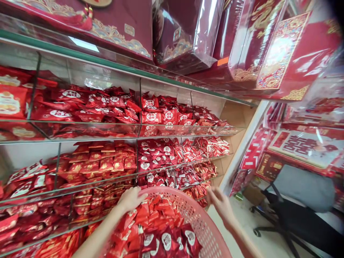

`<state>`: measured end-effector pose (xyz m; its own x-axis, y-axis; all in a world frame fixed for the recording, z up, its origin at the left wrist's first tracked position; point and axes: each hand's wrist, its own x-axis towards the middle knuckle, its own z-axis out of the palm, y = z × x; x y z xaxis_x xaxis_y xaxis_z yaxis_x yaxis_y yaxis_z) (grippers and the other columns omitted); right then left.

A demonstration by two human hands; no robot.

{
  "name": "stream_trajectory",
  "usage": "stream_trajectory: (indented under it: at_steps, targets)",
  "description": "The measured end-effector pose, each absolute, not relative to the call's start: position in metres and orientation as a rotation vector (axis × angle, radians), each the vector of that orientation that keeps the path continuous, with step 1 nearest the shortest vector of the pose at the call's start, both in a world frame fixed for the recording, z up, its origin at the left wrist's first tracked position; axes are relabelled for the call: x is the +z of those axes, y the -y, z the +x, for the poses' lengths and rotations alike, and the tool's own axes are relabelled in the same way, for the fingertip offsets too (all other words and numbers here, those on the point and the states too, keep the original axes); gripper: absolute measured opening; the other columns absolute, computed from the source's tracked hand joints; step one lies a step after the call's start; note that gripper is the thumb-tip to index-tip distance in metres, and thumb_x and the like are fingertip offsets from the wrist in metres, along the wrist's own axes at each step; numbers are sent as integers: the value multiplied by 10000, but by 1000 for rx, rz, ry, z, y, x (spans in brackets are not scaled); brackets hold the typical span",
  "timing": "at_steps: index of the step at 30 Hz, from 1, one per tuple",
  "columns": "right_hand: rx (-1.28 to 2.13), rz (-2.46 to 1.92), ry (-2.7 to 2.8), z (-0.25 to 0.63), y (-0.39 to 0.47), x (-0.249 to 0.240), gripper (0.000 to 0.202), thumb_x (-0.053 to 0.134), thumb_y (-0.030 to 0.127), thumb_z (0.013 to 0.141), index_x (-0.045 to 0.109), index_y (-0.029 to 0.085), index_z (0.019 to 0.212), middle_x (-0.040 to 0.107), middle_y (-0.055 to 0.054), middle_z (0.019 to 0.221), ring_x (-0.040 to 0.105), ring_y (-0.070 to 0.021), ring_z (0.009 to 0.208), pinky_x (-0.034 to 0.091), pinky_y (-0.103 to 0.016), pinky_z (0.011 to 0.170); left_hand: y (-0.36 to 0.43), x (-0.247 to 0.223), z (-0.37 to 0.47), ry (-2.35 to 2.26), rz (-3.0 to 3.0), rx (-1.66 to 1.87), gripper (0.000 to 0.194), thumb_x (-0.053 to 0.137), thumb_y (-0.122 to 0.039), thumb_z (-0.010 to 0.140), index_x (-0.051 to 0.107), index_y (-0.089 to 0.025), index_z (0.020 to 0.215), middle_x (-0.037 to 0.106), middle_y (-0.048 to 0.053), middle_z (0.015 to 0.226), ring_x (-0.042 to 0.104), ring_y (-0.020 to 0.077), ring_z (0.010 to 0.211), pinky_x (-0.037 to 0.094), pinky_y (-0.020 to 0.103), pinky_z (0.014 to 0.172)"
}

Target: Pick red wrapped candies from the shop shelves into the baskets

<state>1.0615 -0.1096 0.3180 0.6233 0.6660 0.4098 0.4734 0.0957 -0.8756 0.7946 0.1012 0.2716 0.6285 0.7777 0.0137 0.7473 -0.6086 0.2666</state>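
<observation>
A pink plastic basket [215, 229] with a perforated wall stands low in front of me. Bright red candy packets [161, 209] fill much of it, and dark red packets with white oval labels [167, 240] lie on top at the near side. My left hand [131, 199] is closed over the basket's left rim, fingers pointing inward. Just beyond the right rim is my right hand [219, 204], its fingers curled and slightly blurred. Whatever it may hold cannot be made out.
Glass shelves with dividers carry piles of red packets [102, 161] ahead and left. Above, a glass shelf edge [107, 66] juts out under large wrapped maroon gift boxes [185, 32]. On the right are an office chair [301, 200] and red decorations [303, 147].
</observation>
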Motion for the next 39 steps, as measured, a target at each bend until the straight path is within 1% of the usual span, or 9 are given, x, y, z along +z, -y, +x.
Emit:
stream_trajectory:
  at_steps: [4, 8, 12, 16, 20, 25, 32, 35, 39]
  targets:
    - [201, -1449, 1363, 1034, 26, 372, 270, 499, 445, 786, 502, 179, 831, 587, -27, 775, 554, -142, 709, 442, -266, 666, -105, 271, 795, -1260, 2601, 220, 423, 337, -561, 798, 574, -210, 802, 671, 85, 858, 631, 240, 827, 411, 261, 620]
    - [-14, -1910, 1532, 997, -45, 402, 332, 529, 498, 734, 487, 183, 830, 597, -40, 745, 573, -182, 720, 422, -288, 653, -106, 269, 795, -1272, 2587, 221, 458, 320, -586, 795, 583, -212, 815, 672, 93, 877, 630, 247, 836, 420, 274, 639]
    - [-13, -2271, 1598, 983, -69, 405, 514, 594, 580, 639, 517, 142, 897, 616, -134, 904, 582, -267, 889, 429, -327, 692, -105, 269, 795, -1287, 2586, 195, 486, 311, -599, 791, 597, -209, 842, 671, 106, 890, 626, 262, 858, 425, 296, 677]
    - [70, -2381, 1648, 986, -77, 407, 532, 643, 530, 603, 544, 134, 944, 616, -148, 984, 586, -263, 922, 443, -312, 708, -104, 269, 796, -1280, 2611, 197, 501, 305, -605, 791, 601, -205, 854, 672, 110, 881, 628, 264, 848, 429, 299, 671]
    - [151, -2409, 1694, 991, -85, 416, 421, 666, 434, 582, 592, 132, 865, 643, -133, 898, 614, -235, 830, 448, -271, 626, -105, 269, 796, -1271, 2631, 197, 515, 298, -616, 790, 599, -202, 843, 673, 108, 863, 633, 266, 837, 431, 293, 651]
    - [176, -2398, 1745, 997, -75, 430, 358, 635, 406, 573, 595, 133, 801, 641, -103, 810, 601, -205, 725, 403, -246, 527, -105, 269, 795, -1254, 2654, 187, 510, 293, -615, 793, 593, -204, 832, 676, 107, 842, 635, 282, 829, 433, 307, 643]
    - [85, -2257, 1763, 1010, -22, 444, 263, 582, 376, 615, 541, 149, 739, 577, -35, 667, 511, -133, 590, 331, -234, 491, -105, 270, 796, -1247, 2643, 161, 532, 288, -630, 789, 599, -206, 866, 678, 114, 851, 633, 272, 838, 438, 312, 668]
    - [71, -2069, 1757, 1000, 16, 428, 288, 561, 425, 643, 498, 167, 754, 533, 6, 601, 444, -103, 518, 296, -229, 473, -105, 270, 796, -1252, 2640, 153, 545, 287, -639, 785, 600, -206, 893, 676, 118, 869, 632, 275, 843, 439, 314, 671]
    - [357, -2086, 1862, 967, 67, 376, 218, 523, 386, 675, 474, 178, 717, 525, 9, 562, 441, -106, 494, 261, -231, 451, -104, 269, 796, -1251, 2649, 166, 547, 285, -637, 785, 598, -209, 918, 674, 115, 883, 628, 274, 851, 437, 317, 685]
